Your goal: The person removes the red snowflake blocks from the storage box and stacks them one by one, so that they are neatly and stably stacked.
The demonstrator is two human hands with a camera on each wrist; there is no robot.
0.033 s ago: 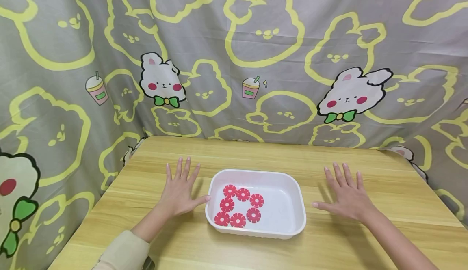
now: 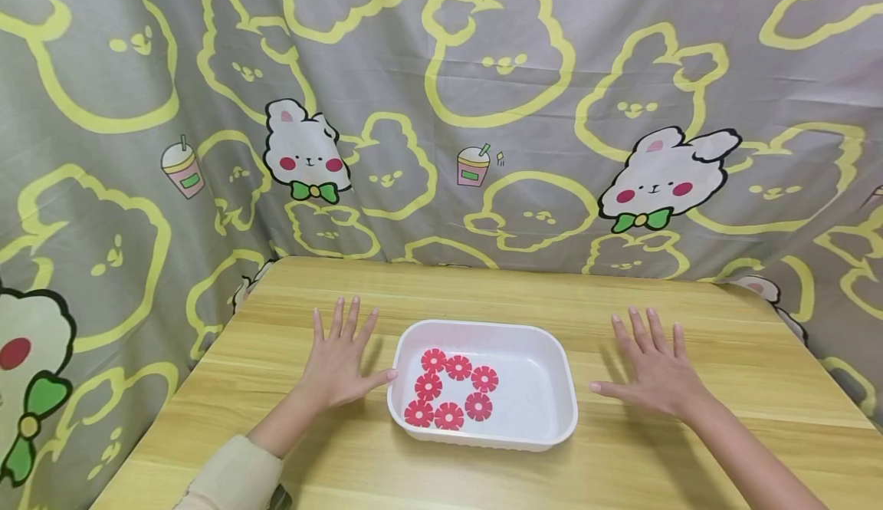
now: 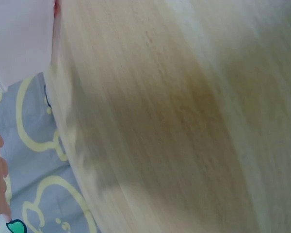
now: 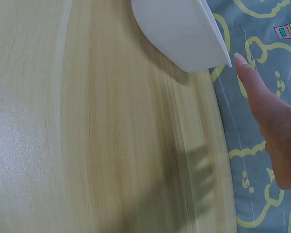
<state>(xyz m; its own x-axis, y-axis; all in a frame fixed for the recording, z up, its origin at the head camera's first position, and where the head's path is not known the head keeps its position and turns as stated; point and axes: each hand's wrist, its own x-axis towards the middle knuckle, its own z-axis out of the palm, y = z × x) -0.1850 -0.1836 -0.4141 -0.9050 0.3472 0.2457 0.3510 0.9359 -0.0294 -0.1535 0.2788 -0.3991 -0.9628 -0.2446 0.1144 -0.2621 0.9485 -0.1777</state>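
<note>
A white plastic tray (image 2: 531, 437) with rounded corners stands on the wooden table. Several red notched discs (image 2: 484, 379), shaped like flowers, lie flat in its left half. My left hand (image 2: 339, 366) is held left of the tray, fingers spread; its thumb tip is at the tray's left rim, and I cannot tell whether it touches. On the other side my right hand (image 2: 655, 376) is spread too, its thumb pointing at the tray with a gap between. Neither hand holds anything. In the right wrist view the right hand (image 4: 276, 121) appears beside the tray's outer wall (image 4: 184, 34).
The wood-grain table (image 2: 524, 287) reaches back to a grey curtain (image 2: 400, 218) printed with yellow outlines and white rabbits, which hangs behind and at both sides. A small dark object (image 2: 280, 498) shows by the left sleeve (image 2: 234, 472). Hand shadows fall on the tabletop.
</note>
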